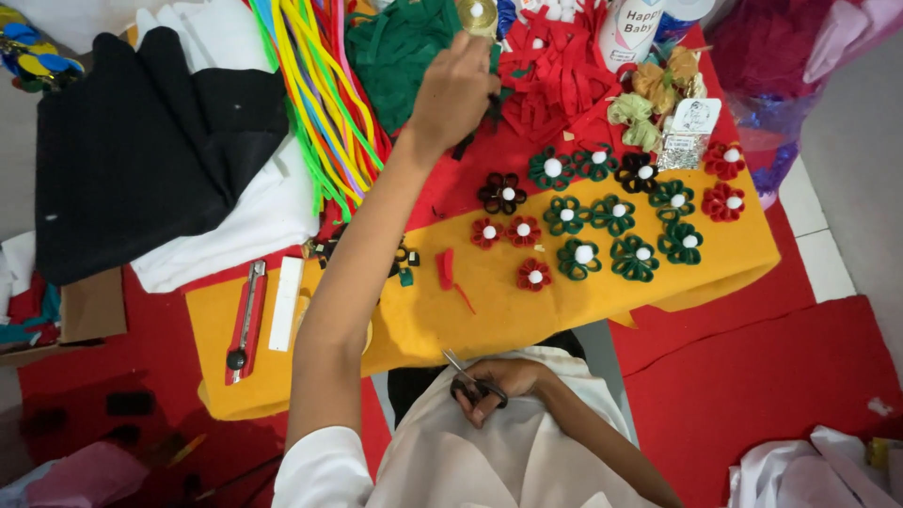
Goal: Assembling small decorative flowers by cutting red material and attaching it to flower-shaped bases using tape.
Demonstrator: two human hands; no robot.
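We see left hand (456, 89) reaching into green felt strips (400, 47), grip hidden; right hand (494, 384) clasping scissors (473, 383) w/ fingers thru handles

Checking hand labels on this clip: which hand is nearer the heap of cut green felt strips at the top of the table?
Left. The left hand reaches right beside the green felt strips; the right hand holds scissors at the lap, far below.

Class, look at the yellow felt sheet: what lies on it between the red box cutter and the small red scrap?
In the head view, a white strip lies beside the box cutter, then the left forearm crosses, with small dark scraps before the red scrap.
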